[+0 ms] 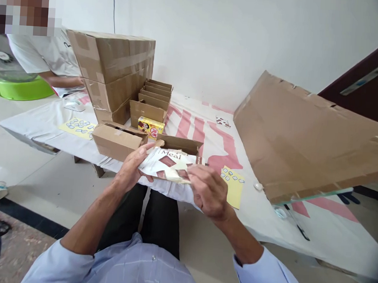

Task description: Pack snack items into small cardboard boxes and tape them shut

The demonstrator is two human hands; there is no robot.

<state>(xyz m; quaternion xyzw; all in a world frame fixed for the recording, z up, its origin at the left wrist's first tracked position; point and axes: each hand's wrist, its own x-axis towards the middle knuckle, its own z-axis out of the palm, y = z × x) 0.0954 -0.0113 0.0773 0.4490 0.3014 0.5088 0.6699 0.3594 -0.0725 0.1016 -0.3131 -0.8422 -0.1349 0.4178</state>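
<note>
A white packet (170,162) with brown diamond shapes and the printed word "Meal" is in front of me, above the table's near edge. My left hand (133,164) grips its left end, thumb along the upper edge. At the right end, my right hand (209,189) has its fingers curled and pinched on the packet's lower right part; the fingertips are partly hidden. Just behind the packet stands an open cardboard box (185,144), its front hidden by the packet. A yellow printed carton (150,126) is beyond it, and another cardboard box (117,139) sits to the left.
Taped cartons (117,64) are stacked at the back left, beside a row of open boxes (155,97). A large cardboard sheet (304,135) leans at the right. Yellow sheets with small blue-outlined pieces (235,189) lie on the cloth. Another person's arm (63,81) is at the far left.
</note>
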